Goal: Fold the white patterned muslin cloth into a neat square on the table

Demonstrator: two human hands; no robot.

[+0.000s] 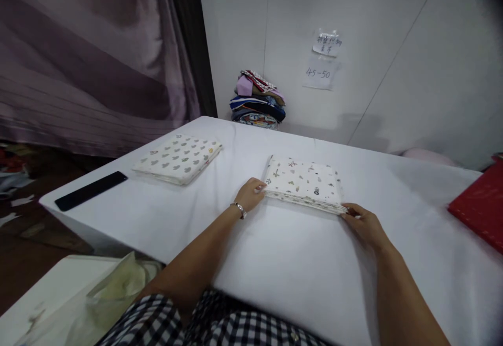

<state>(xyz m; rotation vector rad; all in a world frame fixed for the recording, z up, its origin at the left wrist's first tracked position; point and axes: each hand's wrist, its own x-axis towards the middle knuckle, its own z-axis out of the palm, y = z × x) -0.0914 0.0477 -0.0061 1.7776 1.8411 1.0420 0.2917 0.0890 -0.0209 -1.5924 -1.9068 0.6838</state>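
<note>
On the white table lies a folded cloth (pixel 301 181), white with small scattered prints, its layered edge facing me. My left hand (pixel 250 194), with a bracelet at the wrist, pinches the cloth's near left corner. At the near right corner, my right hand (pixel 362 223) grips the layers between thumb and fingers. The fingertips under the cloth are partly hidden. A second folded cloth (pixel 178 158), white with rows of grey motifs, rests to the left, apart from both hands.
A long black flat object (pixel 91 191) lies near the left edge of the white table (pixel 243 262). A red item (pixel 481 204) sits at the right. Behind the table is a stack of folded fabrics (pixel 257 102) against the wall. A bin with a plastic liner (pixel 121 278) stands lower left.
</note>
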